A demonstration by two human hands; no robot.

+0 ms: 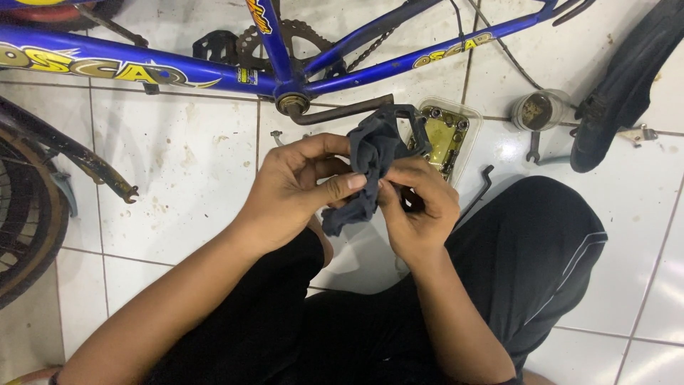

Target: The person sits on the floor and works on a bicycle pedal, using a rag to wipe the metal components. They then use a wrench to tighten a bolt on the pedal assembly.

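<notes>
Clear plastic tray package (467, 117) on the white tiles just under the blue bike frame (214, 70), rounded corners, yellowish inside, small round clear tub (536, 110) to its right — dark contents, yellow lettered decals (78, 65) along the frame tubes — small square sticker (247, 76) near the tube joint

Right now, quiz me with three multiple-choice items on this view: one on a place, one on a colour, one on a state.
1. Where does the clear plastic tray lie?
A. on the tiled floor below the bicycle frame
B. on the person's lap
C. hung from the wheel

2. What colour is the bicycle frame?
A. red
B. blue
C. white

3. How is the dark cloth held?
A. spread flat on the floor
B. draped over the frame
C. bunched between both hands

Answers: 1 A, the tray rests on tiles under the crank. 2 B, the tubes are blue. 3 C, the left hand and right hand grip it crumpled.
</notes>
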